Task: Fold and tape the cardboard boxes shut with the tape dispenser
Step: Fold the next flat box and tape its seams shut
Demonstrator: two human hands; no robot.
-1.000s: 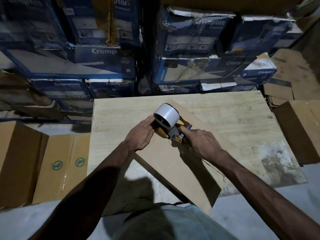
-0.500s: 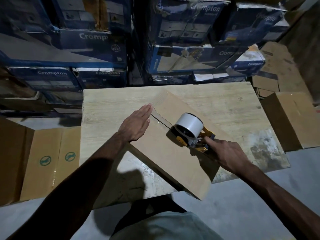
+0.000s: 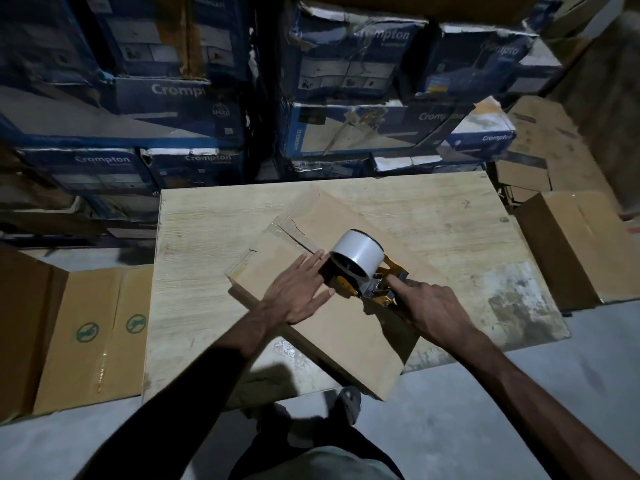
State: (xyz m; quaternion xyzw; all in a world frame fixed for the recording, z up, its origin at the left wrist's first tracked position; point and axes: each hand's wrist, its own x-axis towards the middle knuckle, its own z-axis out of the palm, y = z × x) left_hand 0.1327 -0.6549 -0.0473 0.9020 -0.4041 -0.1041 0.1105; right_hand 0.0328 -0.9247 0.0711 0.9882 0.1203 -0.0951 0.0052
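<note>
Pale wood-grain rectangular bench (image 3: 207,244) is standing on a grey concrete floor (image 3: 450,410); worn blue printed cartons (image 3: 173,98) marked "Crompton" are standing stacked behind its far edge.

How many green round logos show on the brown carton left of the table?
2. The left logo and right logo sit side by side on the carton left of the table. Other faces are hidden, so more may exist.

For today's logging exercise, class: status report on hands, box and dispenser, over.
Left hand flat on cardboard box. Right hand grips tape dispenser on box top. Nothing seen in the way.
</note>
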